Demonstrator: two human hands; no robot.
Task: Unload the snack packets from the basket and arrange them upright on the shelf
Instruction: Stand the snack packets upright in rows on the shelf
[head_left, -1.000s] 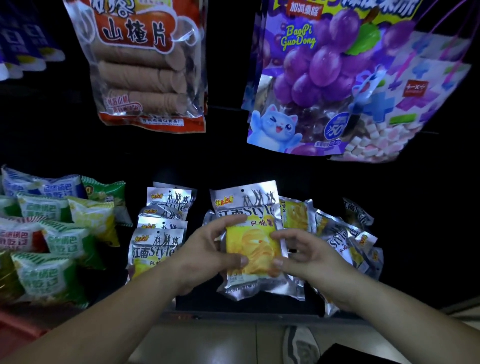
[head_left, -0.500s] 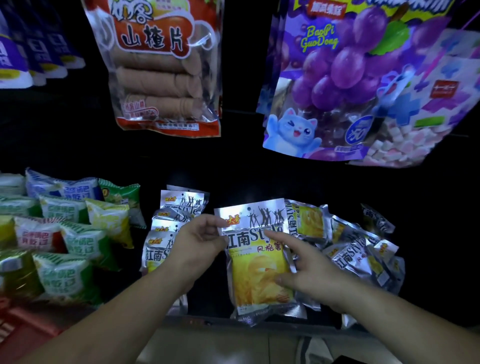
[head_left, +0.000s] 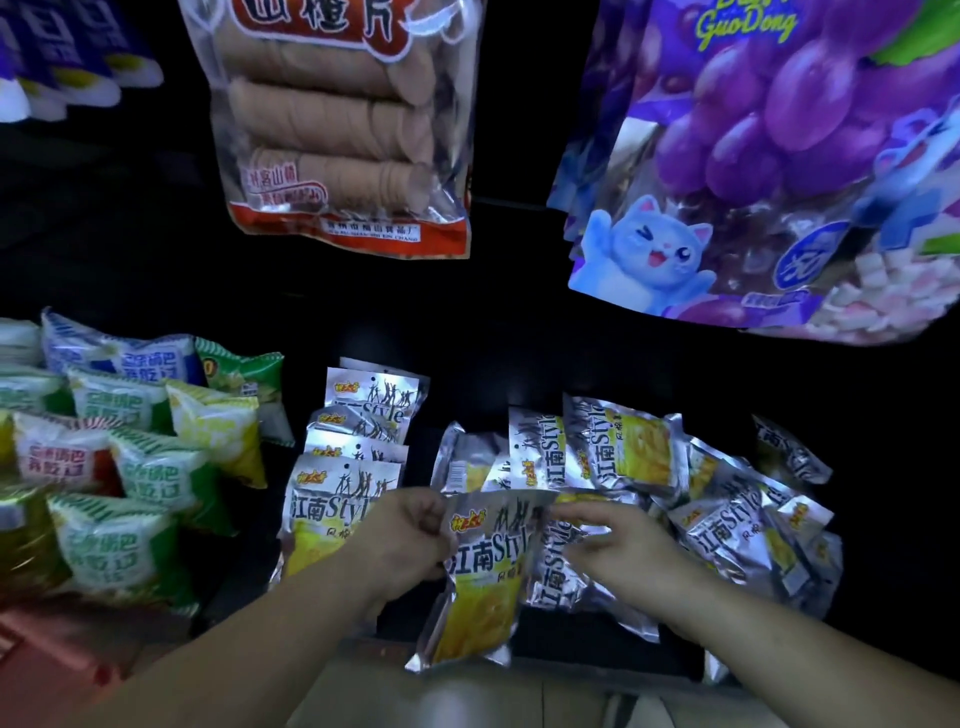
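Observation:
My left hand (head_left: 410, 540) pinches the top left corner of a silver and yellow snack packet (head_left: 480, 597), which hangs upright over the shelf's front edge. My right hand (head_left: 618, 553) reaches past the packet's right side, its blurred fingers touching the packet's top edge and another silver packet (head_left: 558, 571) behind it. A neat upright row of the same packets (head_left: 353, 457) stands just left of my left hand. A loose heap of these packets (head_left: 727, 499) lies to the right. The basket is not in view.
Green, blue and red puffed bags (head_left: 130, 467) fill the shelf's left part. A clear bag of brown discs (head_left: 343, 130) and purple grape bags (head_left: 769, 166) hang above. The shelf's front edge (head_left: 571, 660) runs below my hands, with pale floor beneath.
The view has moved closer and lower. The held packet has come forward and down off the pile. My left hand has gone from its side to its top corner, and my right hand has slid off its front.

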